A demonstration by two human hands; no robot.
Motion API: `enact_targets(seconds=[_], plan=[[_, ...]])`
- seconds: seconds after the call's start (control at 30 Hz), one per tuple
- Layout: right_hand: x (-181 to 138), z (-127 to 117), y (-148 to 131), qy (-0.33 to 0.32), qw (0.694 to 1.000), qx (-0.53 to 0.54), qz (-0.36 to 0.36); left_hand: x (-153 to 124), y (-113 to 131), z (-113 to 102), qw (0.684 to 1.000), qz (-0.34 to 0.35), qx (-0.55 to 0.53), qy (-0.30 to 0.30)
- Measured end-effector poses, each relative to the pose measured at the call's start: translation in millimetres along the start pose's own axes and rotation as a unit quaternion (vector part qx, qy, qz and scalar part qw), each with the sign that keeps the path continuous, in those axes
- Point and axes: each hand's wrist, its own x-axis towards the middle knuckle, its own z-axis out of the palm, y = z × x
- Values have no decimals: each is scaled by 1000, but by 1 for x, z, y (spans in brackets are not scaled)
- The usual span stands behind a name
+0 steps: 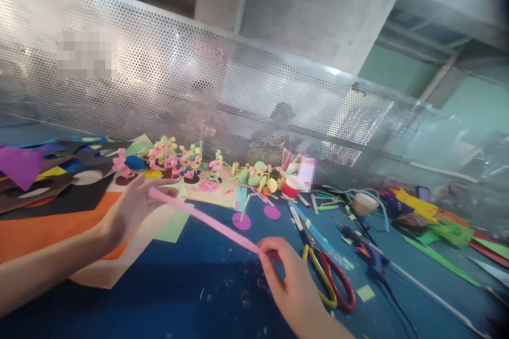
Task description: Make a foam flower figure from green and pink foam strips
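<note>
A long pink paper strip is stretched on a slant above the blue table. My left hand holds its far left end, fingers partly extended around it. At the other end, my right hand pinches the strip between thumb and fingertips. Two purple paper circles lie beyond the strip, and a thin pale green strip stands on the nearer one. Scissors with one yellow and one red handle loop rest just right of my right hand.
Curled paper decorations stand at the back, before a perforated metal screen. Orange paper and other coloured sheets cover the left side. A glue gun with a cord lies at right, near paper scraps and a red-and-white container.
</note>
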Motion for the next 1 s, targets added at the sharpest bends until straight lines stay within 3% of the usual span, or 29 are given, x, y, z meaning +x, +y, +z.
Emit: enact_targets(seconds=[0.1, 0.2, 0.27, 0.33, 0.43, 0.63, 0.73, 0.87, 1.0], plan=[[0, -4, -11, 31, 977, 137, 158, -1, 0, 5, 985, -63, -148, -61], [1, 3, -18, 6, 885, 358, 298, -17, 0, 25, 960, -132, -189, -162], [1, 11, -18, -33, 816, 470, 334, -33, -1, 42, 949, -157, -184, -204], [0, 18, -18, -83, 782, 506, 354, -49, -3, 56, 945, -172, -171, -220], [-2, 19, -20, -162, 792, 449, 380, -64, -8, 69, 946, -168, -172, -216], [-4, 13, -26, -218, 903, 223, 297, -63, -22, 70, 957, -184, -130, -184], [-6, 13, -25, -228, 924, 165, 260, -63, -24, 70, 958, -174, -128, -190], [-6, 12, -27, -230, 905, 213, 288, -66, -15, 68, 950, -165, -142, -223], [-4, 13, -27, -206, 833, 411, 306, -77, 0, 70, 905, -222, -117, -343]])
